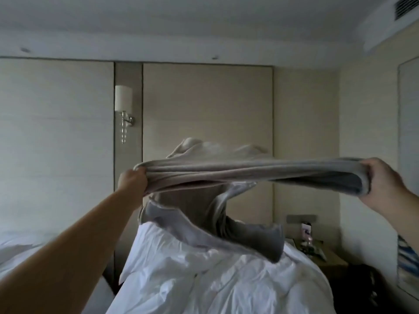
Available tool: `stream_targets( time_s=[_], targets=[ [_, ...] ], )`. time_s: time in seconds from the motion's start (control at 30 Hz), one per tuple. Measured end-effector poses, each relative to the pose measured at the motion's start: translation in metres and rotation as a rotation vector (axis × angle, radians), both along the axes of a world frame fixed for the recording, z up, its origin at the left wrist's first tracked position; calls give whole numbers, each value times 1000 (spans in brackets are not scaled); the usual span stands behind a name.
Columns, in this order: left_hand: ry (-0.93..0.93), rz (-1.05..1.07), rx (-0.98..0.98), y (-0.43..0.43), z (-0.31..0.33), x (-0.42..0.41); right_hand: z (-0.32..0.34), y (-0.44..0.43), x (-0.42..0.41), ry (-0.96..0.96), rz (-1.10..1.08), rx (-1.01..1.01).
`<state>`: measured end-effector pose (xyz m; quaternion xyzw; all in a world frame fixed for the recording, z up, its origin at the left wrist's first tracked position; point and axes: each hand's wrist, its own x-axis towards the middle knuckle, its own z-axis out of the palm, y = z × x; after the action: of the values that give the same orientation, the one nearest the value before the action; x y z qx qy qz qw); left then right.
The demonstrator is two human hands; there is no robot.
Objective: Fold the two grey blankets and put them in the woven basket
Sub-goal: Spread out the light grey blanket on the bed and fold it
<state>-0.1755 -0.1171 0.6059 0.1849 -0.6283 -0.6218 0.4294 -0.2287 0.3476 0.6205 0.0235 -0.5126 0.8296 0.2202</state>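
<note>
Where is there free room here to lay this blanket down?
The rumpled white duvet is bare, from under the hanging grey blanket toward the camera. The other bed at the left edge also shows bare sheet. The nightstand at right is crowded with small things.

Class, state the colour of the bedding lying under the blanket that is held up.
White bedding, seen in the head view; the blanket is grey.

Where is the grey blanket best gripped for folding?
Grip the grey blanket at both ends of its upper edge, from the outer sides, as the left hand and right hand do: that edge stretches taut and the rest hangs below.
</note>
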Motion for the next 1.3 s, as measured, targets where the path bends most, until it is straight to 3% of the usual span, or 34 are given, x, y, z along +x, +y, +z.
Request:
stream_targets(
  time_s=[0.23, 0.4, 0.57, 0.67, 0.8, 0.87, 0.97, 1.1, 1.3],
  targets=[
    [-498, 59, 6, 1, -222, 47, -196, -5, 45, -428, 125, 36],
    [-881, -111, 4, 17, -382, 134, -350, -5, 124, -786, 69, 236],
    [-1284, -194, -24, 27, -502, 233, -479, 16, 213, -1253, 49, 368],
    [-1405, -260, -7, 30, -531, 273, -519, 20, 257, -1396, 25, 458],
    [-1475, -341, -219, 27, -534, 295, -529, 15, 292, -1445, 47, 696],
    [-1482, -308, -342, 25, -530, 307, -524, 14, 304, -1349, -12, 872],
    [-1385, -219, -298, 31, -520, 336, -511, 17, 329, -1052, -77, 1063],
    [-1169, -111, -265, 53, -516, 399, -502, 34, 378, -898, -80, 1064],
    [-1275, -108, -292, 97, -541, 518, -533, 88, 468, -1171, 142, 1015]
  ],
)
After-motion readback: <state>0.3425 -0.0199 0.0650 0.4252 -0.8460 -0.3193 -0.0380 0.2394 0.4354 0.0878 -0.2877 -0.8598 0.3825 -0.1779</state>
